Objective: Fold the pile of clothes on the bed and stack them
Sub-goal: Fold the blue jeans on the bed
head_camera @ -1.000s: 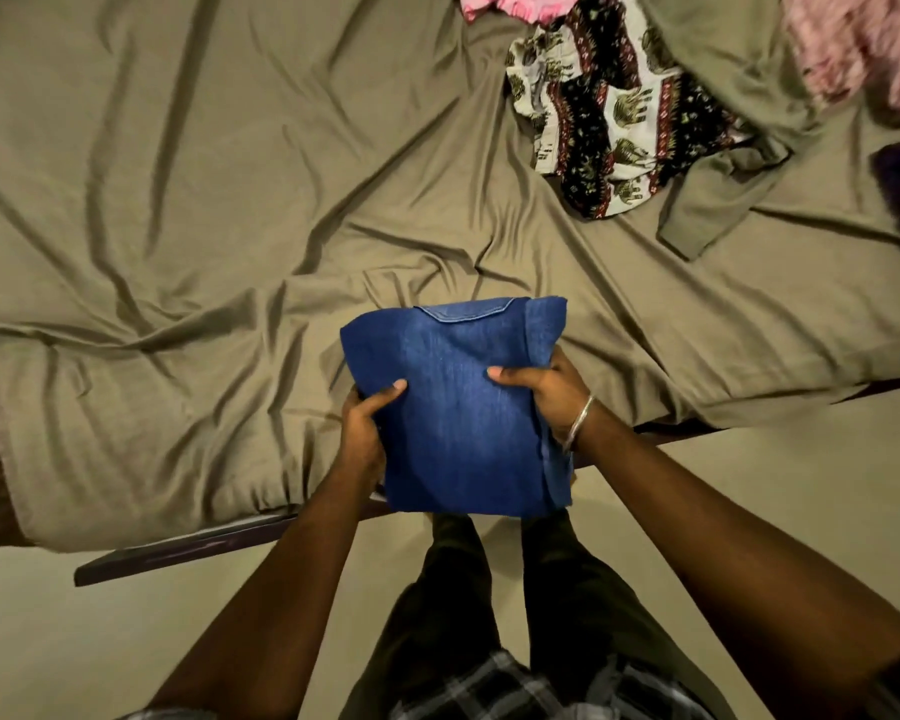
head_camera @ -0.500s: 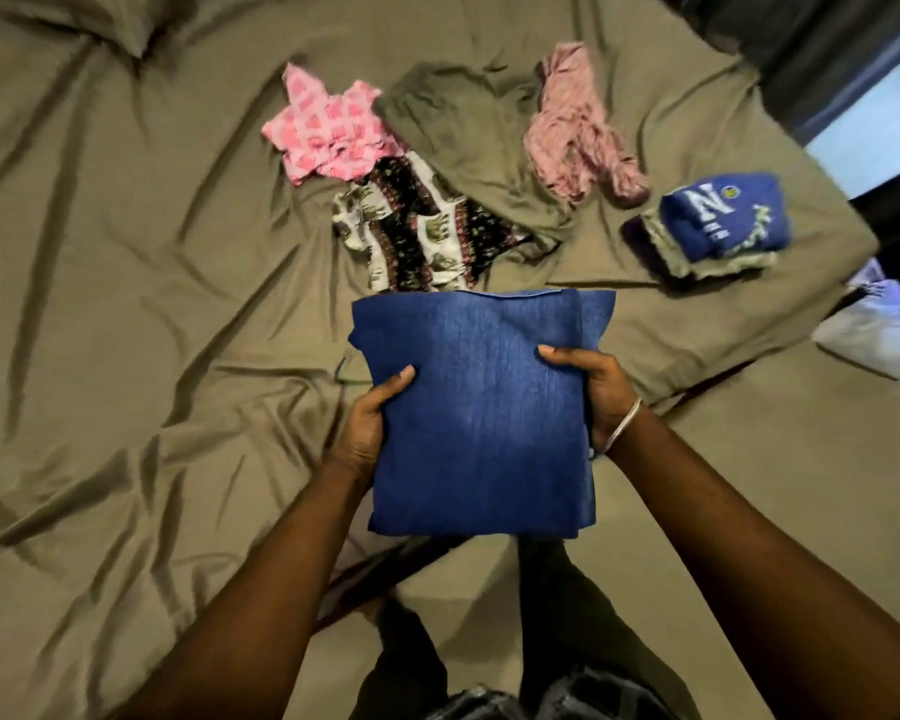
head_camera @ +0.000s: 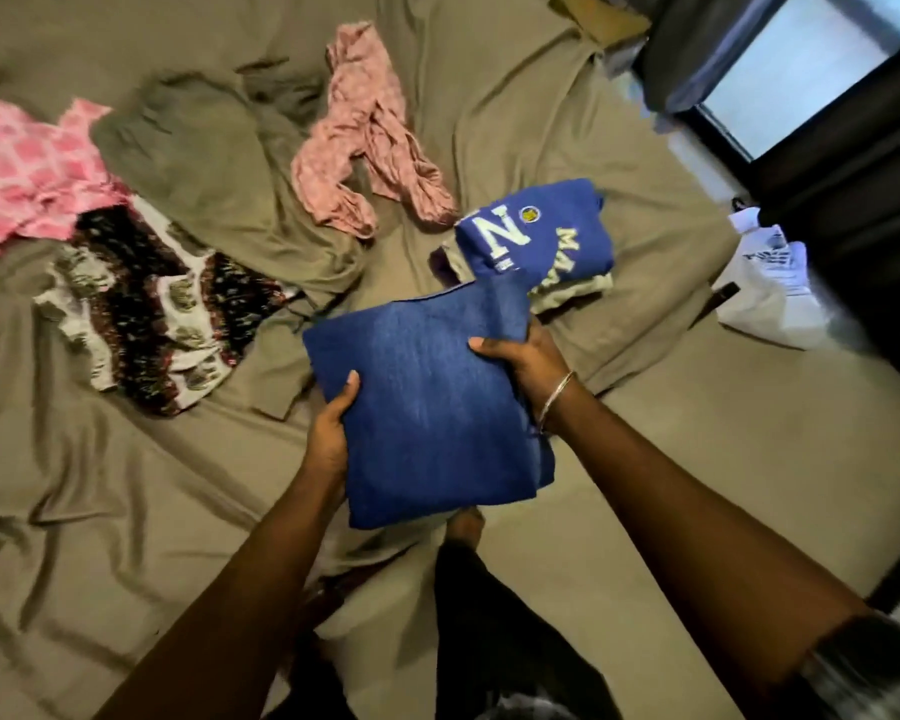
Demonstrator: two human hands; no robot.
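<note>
A: What lies at the far left of the frame?

B: A pink checked garment (head_camera: 27,171) sits crumpled at the upper left on the olive bed sheet (head_camera: 74,511). Just below and right of it lies a black, white and red patterned garment (head_camera: 146,309), its upper left corner tucked under the pink one.

A: And moving toward the middle?

B: An olive garment (head_camera: 204,163) spreads loosely at upper centre, with a dusty pink cloth (head_camera: 370,132) twisted beside it to the right.

A: Where is the piece being handled?

B: A folded blue denim garment (head_camera: 427,402) is held at the centre of the frame, above the bed's near edge. The left hand (head_camera: 328,439) grips its left edge, thumb on top and fingers hidden beneath. The right hand (head_camera: 531,363) clasps its right edge the same way, a thin bracelet (head_camera: 557,397) at the wrist.

A: Anything further right?

B: A folded blue shirt with white letters (head_camera: 536,231) tops a small stack, just beyond the denim's upper right corner. A white bag (head_camera: 770,293) sits on the floor at the right edge.
</note>
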